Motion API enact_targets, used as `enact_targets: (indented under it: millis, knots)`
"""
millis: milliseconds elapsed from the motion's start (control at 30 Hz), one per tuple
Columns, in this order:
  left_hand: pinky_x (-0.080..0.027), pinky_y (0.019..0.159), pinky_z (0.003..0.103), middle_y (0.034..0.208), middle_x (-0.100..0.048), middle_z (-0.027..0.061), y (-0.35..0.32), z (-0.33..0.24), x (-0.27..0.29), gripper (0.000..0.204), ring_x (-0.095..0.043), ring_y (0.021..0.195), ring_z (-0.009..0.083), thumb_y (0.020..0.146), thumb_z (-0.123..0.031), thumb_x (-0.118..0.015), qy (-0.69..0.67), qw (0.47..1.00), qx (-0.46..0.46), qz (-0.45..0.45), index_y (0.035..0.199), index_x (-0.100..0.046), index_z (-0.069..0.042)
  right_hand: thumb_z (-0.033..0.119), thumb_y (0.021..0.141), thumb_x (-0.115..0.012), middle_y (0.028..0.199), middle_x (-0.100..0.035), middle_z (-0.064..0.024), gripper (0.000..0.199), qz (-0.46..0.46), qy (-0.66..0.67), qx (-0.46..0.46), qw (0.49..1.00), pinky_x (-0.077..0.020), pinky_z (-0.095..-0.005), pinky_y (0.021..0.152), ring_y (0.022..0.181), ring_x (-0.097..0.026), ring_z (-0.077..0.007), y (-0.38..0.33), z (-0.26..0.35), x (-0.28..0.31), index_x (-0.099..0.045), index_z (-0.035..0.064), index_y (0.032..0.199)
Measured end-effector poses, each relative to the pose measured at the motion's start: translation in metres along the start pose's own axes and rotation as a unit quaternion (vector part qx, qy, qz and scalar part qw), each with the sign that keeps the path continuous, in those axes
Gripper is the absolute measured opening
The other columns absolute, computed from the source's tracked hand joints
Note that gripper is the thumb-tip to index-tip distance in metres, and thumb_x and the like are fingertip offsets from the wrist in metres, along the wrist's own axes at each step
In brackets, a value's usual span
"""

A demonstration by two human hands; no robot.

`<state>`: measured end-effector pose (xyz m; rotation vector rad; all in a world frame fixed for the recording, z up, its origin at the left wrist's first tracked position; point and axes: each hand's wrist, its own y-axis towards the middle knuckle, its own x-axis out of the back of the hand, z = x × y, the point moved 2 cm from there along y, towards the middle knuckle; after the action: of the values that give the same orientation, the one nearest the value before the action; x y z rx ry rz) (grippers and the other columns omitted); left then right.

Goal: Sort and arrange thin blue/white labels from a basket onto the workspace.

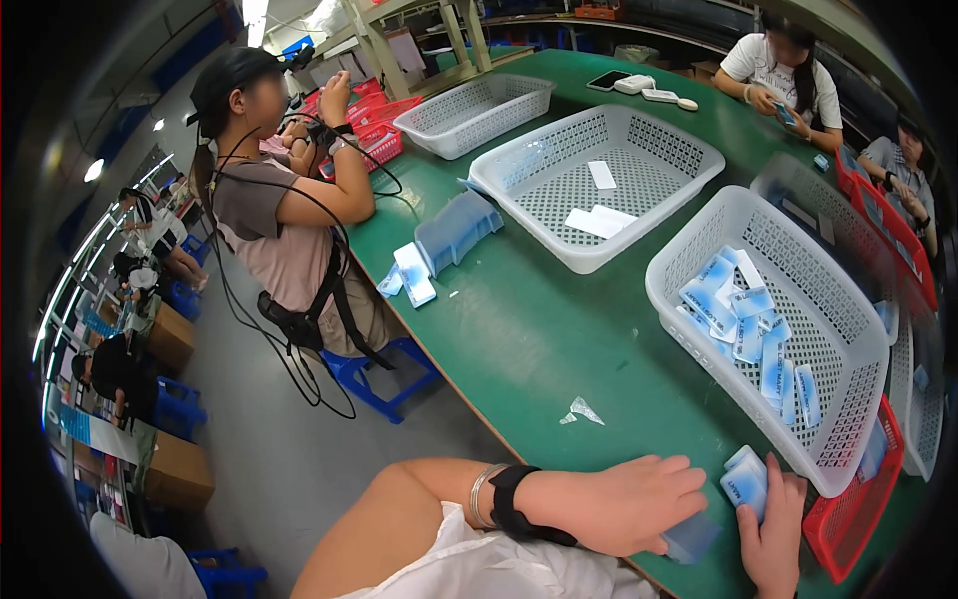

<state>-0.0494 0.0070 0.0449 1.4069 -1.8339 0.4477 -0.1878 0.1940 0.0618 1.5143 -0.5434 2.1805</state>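
At the near table edge, my left hand (624,504), with a black band and bracelets at its wrist, has its fingers curled down. A translucent bluish piece (693,537) shows beneath those fingers, partly covered by them. Close beside it, my right hand (776,529) grips a small blue-and-white rounded flat case (744,487) between thumb and fingers. Another edge shows behind that case, so there may be two stacked together. Just beyond my hands stands a white perforated basket (689,344) with several blue-and-white flat pieces (753,311) heaped in it.
Another white basket (589,262) holds a few white pieces; a third (439,145) stands farther back. A red basket (848,544) sits at right. Blue plastic trays (457,232), cases (414,275) and a clear scrap (584,410) lie on the green table (519,349). Co-workers (289,200) sit around it.
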Motion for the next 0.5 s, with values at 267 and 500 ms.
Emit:
enact_targets:
  millis: [267,500]
  knots:
    - [-0.042,0.086,0.042,0.104,-0.048,0.0195,0.031,0.011,0.026,0.044,-0.048,0.100,0.0367,0.081,-0.017,-0.068,-0.187,0.981,-0.002,0.044,0.114,-0.047,0.004,0.014,0.067,-0.063,0.138,-0.040,-0.0281,0.082,-0.123,-0.159,0.028,0.979,-0.0232,-0.0527,0.110,0.131,-0.034,-0.0455,-0.015,-0.009,-0.017,-0.035,-0.0046,0.142]
    - [-0.052,0.069,0.025,0.100,-0.062,0.0072,0.032,0.026,0.034,0.045,-0.061,0.083,0.0111,0.079,-0.006,-0.075,-0.390,0.873,0.291,0.024,0.117,-0.053,0.002,0.047,0.071,-0.072,0.126,-0.049,-0.0183,0.087,-0.177,-0.162,0.089,0.967,-0.0380,-0.0445,0.098,0.117,-0.047,-0.0359,0.023,-0.013,-0.033,-0.040,0.0050,0.140]
